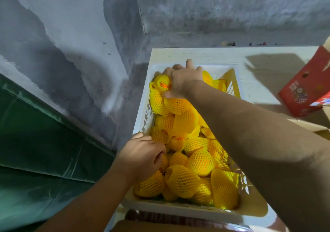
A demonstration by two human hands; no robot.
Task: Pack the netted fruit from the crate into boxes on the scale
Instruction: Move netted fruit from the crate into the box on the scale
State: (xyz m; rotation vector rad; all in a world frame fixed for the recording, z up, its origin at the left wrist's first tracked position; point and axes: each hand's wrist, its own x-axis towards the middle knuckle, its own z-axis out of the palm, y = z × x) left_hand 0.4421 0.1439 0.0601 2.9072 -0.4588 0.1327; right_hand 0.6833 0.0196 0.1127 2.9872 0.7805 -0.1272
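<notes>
Grey wall corner, white crate (pixel 142 117), both hands (pixel 182 79) among netted fruit (pixel 184 180)

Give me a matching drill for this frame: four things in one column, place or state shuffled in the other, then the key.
Things:
1. left hand
2. right hand
3. red box
4. crate

Places/states:
A. white, slotted walls, full of yellow-netted fruit
B. at the right edge, on the table
C. far end of the crate, gripping netted fruit
D. near left side of the crate, fingers curled into the fruit

Pairs: 1-D, 2-C, 3-B, 4-A
</notes>
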